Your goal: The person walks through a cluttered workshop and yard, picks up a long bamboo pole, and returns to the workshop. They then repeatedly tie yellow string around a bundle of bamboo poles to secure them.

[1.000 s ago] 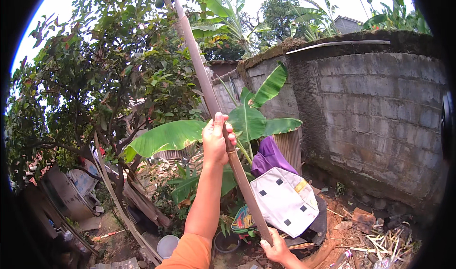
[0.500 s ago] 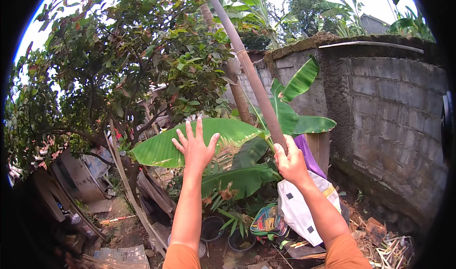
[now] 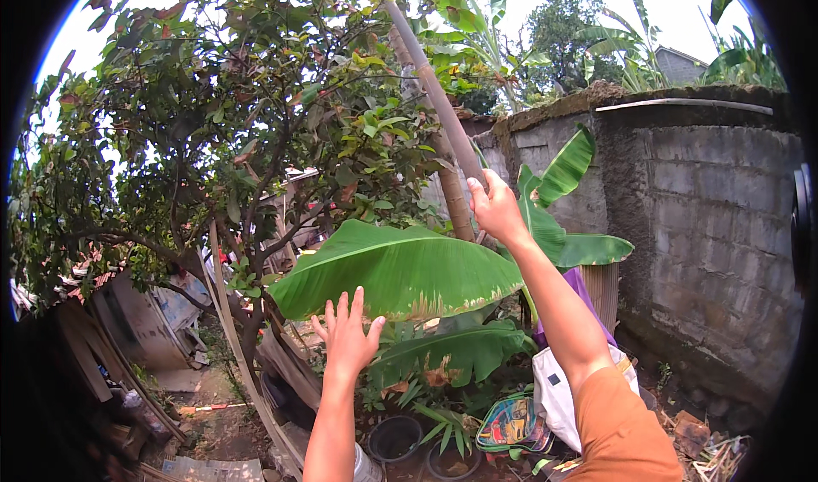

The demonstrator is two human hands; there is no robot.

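A long brown-grey pole [image 3: 432, 86] slants up and leftward into the tree, its upper end out of sight. My right hand [image 3: 497, 207] is wrapped around the pole's lower end. In front of the lower edge of a broad green banana leaf [image 3: 400, 265], my left hand [image 3: 348, 339] is raised with its fingers spread and holds nothing. I cannot tell whether its fingertips touch the leaf.
A leafy tree [image 3: 230, 116] spreads over the left side, with thin wooden slats [image 3: 226, 312] leaning below. A grey block wall [image 3: 716, 218] bounds the right. Black pots [image 3: 395, 438], a colourful backpack [image 3: 514, 424] and a white sack [image 3: 558, 393] sit on the ground.
My right hand has risen and moved slightly left, carrying the pole upward. My left hand has dropped lower, its fingers still spread. The big banana leaf sits further right in view.
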